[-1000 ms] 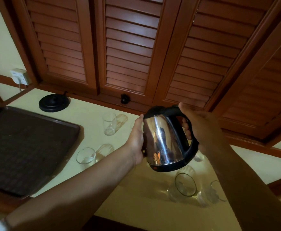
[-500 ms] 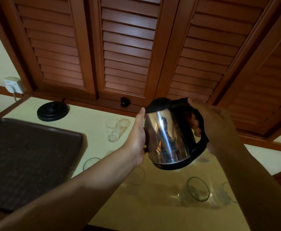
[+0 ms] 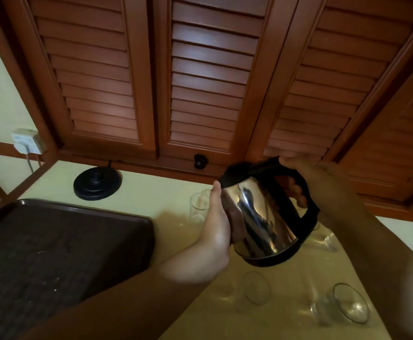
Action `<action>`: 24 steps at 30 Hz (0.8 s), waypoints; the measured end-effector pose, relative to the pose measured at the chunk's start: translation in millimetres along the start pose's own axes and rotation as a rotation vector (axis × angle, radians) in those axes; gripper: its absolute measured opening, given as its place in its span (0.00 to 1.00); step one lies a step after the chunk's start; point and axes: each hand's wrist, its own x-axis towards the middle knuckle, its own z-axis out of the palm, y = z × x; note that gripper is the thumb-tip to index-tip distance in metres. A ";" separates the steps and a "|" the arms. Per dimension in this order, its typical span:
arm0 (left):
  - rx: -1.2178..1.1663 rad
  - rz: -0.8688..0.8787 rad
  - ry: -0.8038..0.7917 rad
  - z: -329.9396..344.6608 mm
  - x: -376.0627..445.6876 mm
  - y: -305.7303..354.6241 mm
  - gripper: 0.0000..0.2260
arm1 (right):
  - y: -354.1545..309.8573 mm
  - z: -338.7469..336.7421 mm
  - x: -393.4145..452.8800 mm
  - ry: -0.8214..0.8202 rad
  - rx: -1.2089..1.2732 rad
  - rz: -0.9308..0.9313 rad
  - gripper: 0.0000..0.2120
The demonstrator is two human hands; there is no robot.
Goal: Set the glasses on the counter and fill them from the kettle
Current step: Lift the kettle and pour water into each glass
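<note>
right hand (image 3: 323, 192) grips the handle of one steel kettle (image 3: 261, 217) tilted above the table (image 3: 151, 192), left hand (image 3: 216, 227) pressed flat to its side; four glasses (image 3: 255, 287) visible beneath, one tray (image 3: 53, 253) at the left edge

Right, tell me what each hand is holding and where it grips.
The right hand grips the steel kettle by its black handle; the left hand presses against the kettle's side.

Kettle (image 3: 261, 217) above glasses (image 3: 255, 287), tray (image 3: 65, 241) left
</note>
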 end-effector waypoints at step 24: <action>-0.056 -0.162 -0.057 -22.4 18.3 7.8 0.27 | -17.3 25.9 25.0 -0.064 -0.264 0.082 0.29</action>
